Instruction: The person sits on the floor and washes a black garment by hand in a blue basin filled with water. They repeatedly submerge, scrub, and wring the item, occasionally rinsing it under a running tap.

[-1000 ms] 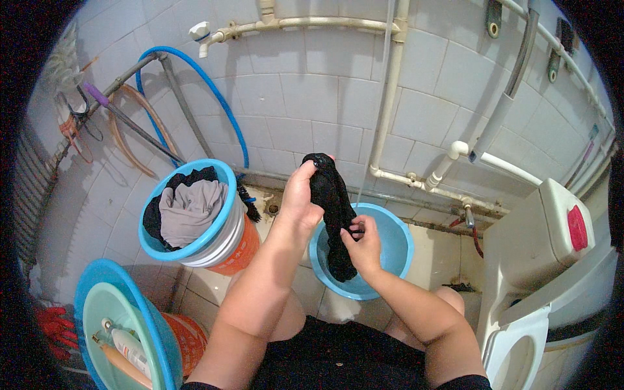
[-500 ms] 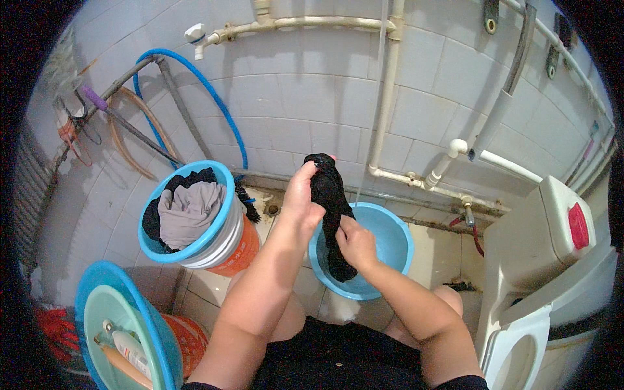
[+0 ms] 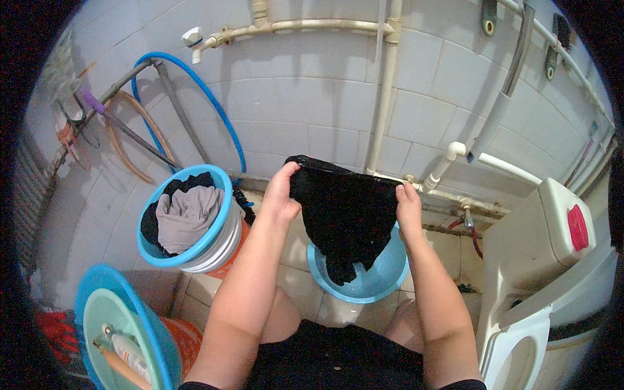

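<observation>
A dark black garment (image 3: 344, 211) hangs spread between my two hands, its lower end dipping toward a light blue basin (image 3: 380, 289) on the tiled floor. My left hand (image 3: 285, 188) grips its upper left corner, fingers closed over the edge. At the upper right corner, my right hand (image 3: 408, 207) pinches the cloth with the thumb on top. The garment's exact kind cannot be told. It covers much of the basin's far side.
At left, a blue basin (image 3: 229, 224) holding grey cloth (image 3: 190, 218) and black cloth sits on a bucket. Nearer stand nested tubs (image 3: 91, 286) with a bottle (image 3: 130, 351). A white toilet (image 3: 520, 260) stands at right; pipes (image 3: 312, 25) run along the wall.
My right hand has moved up and right from the garment's lower part to its upper corner. The bunched cloth is now stretched wide between both hands.
</observation>
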The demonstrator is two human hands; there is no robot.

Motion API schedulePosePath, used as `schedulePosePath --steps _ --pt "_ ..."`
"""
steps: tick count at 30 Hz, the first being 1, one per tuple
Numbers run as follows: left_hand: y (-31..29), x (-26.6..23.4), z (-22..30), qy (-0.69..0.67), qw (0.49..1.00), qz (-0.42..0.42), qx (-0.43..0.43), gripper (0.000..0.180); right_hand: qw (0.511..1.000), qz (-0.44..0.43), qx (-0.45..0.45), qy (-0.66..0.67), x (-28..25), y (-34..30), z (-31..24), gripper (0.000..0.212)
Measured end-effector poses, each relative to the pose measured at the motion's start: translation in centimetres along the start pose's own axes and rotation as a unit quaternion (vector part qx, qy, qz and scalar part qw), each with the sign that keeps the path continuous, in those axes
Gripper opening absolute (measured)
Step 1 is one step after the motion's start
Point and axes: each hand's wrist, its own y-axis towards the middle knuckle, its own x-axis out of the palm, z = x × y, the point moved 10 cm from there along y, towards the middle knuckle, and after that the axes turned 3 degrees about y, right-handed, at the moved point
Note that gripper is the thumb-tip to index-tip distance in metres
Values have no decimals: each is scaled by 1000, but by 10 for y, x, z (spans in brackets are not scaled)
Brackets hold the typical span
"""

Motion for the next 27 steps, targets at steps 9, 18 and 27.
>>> schedulePosePath --steps 9,18,27 --pt "0 27 -11 45 998 -39 -2 21 994 -102 -18 -34 17 1 -6 25" --pt "6 27 -13 53 998 -41 -12 25 990 -124 36 -63 32 -23 31 19" --pt "15 22 -17 217 974 -33 62 27 979 -162 113 -47 39 -12 19 36"
